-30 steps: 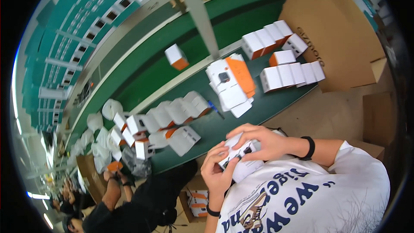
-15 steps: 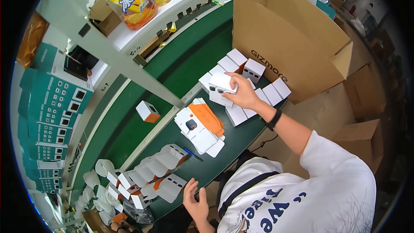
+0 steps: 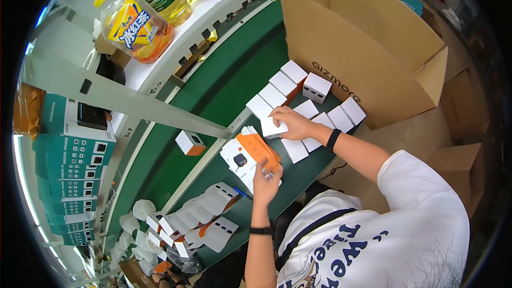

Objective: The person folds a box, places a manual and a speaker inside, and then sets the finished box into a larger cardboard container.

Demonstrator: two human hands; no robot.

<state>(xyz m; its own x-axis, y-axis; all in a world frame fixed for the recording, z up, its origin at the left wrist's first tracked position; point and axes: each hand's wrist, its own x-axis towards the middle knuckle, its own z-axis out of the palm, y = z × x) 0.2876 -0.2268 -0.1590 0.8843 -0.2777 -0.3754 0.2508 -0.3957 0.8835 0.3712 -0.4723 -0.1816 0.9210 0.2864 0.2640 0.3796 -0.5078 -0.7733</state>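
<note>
With its fingers closed over the top, my right hand [image 3: 292, 122] holds a small white box [image 3: 271, 128] beside rows of similar white boxes [image 3: 272, 95] on the green table. My left hand [image 3: 266, 180] is over the near end of a stack of flat white-and-orange cartons [image 3: 246, 154]. Its fingers are apart and slightly bent, and it carries nothing that I can see. One white box [image 3: 317, 87] with dark pictures on its side stands among the rows. A blue pen [image 3: 242, 192] lies near the left hand.
A large open cardboard box [image 3: 362, 48] stands beyond the rows. Behind a metal rail, the green belt [image 3: 160, 173] carries one white-and-orange box [image 3: 190, 143]. Opened white cartons [image 3: 202, 205] lie at the lower left, near another person's hand [image 3: 162, 277]. Drink bottles [image 3: 137, 29] stand on the shelf.
My right hand has brought the white box down and nearer, turning it top up. My left hand has moved up and forward to the flat cartons. The view has shifted slightly.
</note>
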